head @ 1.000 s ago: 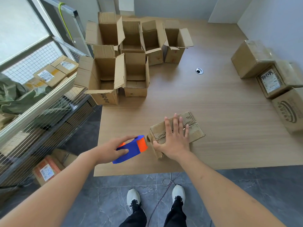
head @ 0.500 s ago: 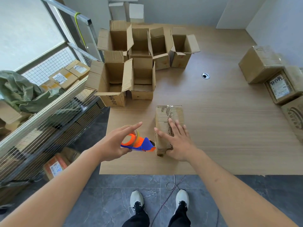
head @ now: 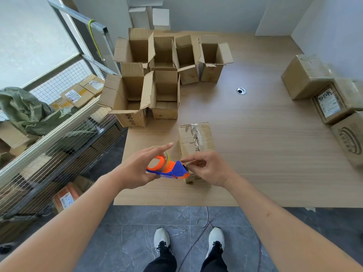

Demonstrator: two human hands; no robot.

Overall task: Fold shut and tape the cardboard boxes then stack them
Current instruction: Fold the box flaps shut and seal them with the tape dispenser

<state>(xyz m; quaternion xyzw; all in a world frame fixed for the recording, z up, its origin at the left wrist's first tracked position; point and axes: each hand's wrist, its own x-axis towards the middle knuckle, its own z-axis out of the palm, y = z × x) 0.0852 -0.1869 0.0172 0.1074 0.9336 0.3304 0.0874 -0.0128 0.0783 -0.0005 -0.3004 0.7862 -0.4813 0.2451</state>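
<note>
At 9 o'clock, a wire rack (head: 59,146) holding labelled parcels. At 11 o'clock, open cardboard boxes (head: 157,75) clustered on the bench (head: 255,154). Centre: left hand (head: 137,169), fingers clamped on the blue-and-orange tape dispenser (head: 167,168), index finger extended. Immediately right, right hand (head: 208,167), fingers together, pinching at the dispenser's nose, over the near end of the closed cardboard box (head: 196,138). At 3 o'clock, sealed boxes (head: 314,85).
</note>
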